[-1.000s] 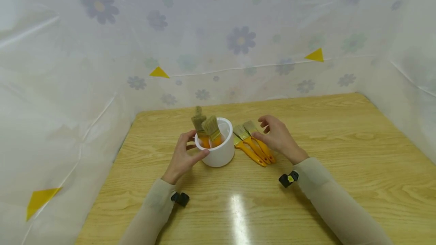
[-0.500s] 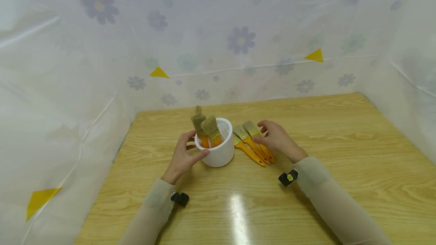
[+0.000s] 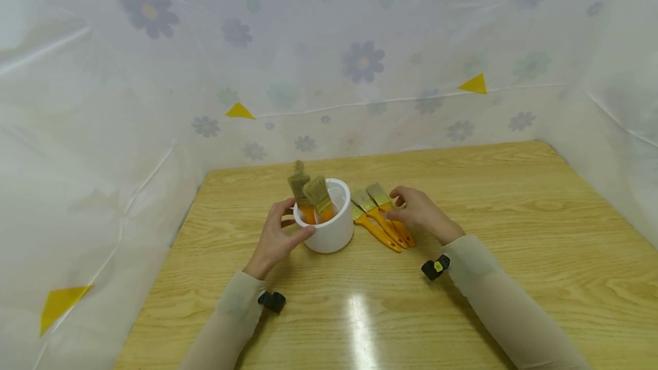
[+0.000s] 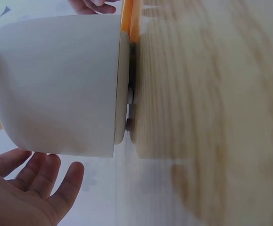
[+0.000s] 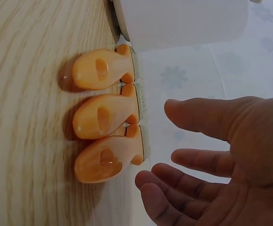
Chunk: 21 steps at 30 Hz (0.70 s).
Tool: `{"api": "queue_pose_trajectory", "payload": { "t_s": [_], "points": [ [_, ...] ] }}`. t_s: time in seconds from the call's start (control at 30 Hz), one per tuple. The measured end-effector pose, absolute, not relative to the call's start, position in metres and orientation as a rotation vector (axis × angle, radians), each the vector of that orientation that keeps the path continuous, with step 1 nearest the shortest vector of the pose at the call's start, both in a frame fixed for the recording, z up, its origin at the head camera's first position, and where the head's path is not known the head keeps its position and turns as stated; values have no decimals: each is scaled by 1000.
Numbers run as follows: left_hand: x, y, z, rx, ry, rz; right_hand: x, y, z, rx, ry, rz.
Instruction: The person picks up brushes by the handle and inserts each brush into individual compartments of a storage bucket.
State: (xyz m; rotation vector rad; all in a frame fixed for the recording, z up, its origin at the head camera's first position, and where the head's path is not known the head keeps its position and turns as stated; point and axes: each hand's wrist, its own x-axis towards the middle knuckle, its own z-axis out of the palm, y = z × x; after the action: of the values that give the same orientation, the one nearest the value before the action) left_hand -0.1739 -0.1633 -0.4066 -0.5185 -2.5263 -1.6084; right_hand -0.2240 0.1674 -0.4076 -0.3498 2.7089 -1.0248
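Note:
A round white cup stands on the table, and several paintbrushes lean in it with bristles up. My left hand holds the cup from the left, its thumb at the front rim and fingers on the far side; fingertips also meet the wall in the left wrist view. Just right of the cup, three paintbrushes with orange-yellow handles lie fanned out, bristles pointing away. Over the rightmost one hovers my right hand, thumb and fingers apart. In the right wrist view a gap separates its fingers from the handles.
The wood-grain table ends at a flowered plastic curtain behind, with sheeting at both sides. Yellow triangles mark the sheeting. Black wrist cameras sit at both cuffs.
My right hand has lowered slightly toward the rightmost loose paintbrush, its fingertips dropping. The left hand, the cup and the paintbrushes have stayed where they were.

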Motion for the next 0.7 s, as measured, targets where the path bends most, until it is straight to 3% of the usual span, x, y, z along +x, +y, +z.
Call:
{"api": "queue_pose_trajectory", "payload": {
  "t_s": [0.23,0.7],
  "points": [
    [-182,-168,-422,-515,-2512,-1609,-227,168,-411,-323,2702,-1010],
    [-172,-162,-401,-509,-2538,-1675,-240,169,-413,-387,2714,-956]
  ]
}}
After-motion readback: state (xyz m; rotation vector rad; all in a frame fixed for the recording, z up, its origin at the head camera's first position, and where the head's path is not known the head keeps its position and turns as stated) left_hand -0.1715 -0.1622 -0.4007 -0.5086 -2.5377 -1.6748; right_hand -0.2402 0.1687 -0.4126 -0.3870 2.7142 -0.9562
